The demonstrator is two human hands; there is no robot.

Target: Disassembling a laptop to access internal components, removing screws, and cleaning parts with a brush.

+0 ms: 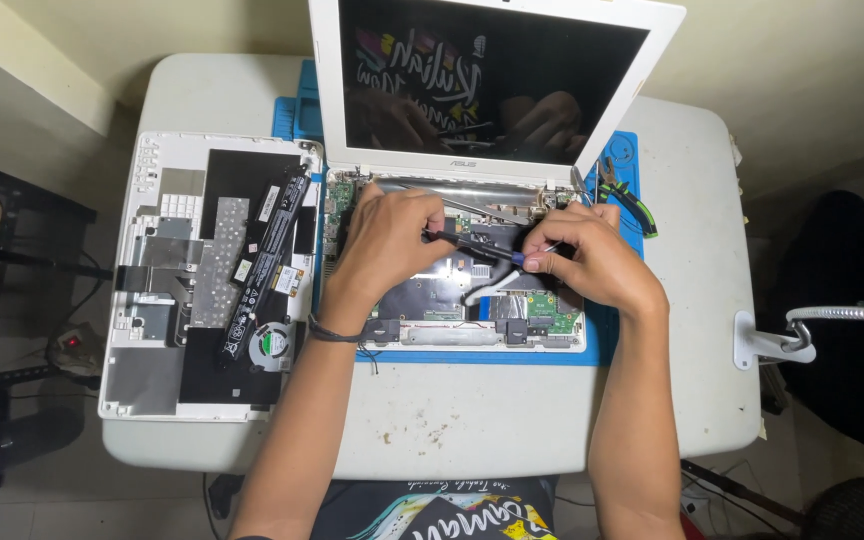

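Two hands meet at the centre of the frame, over the opened laptop [452, 330] on the blue mat [607, 345]. Your left hand [387, 240] is closed around the black shaft of a screwdriver [472, 245], which lies nearly level across the laptop's insides. Your right hand [587, 255] pinches the blue end of the screwdriver between fingertips. The white screen [492, 80] stands open at the top of the frame. Left of centre, the removed bottom cover [152, 380] lies inside up, with a long black battery [267, 265] and a small fan [272, 343] resting on it. Green-handled pliers [627, 195] lie at upper right on the mat
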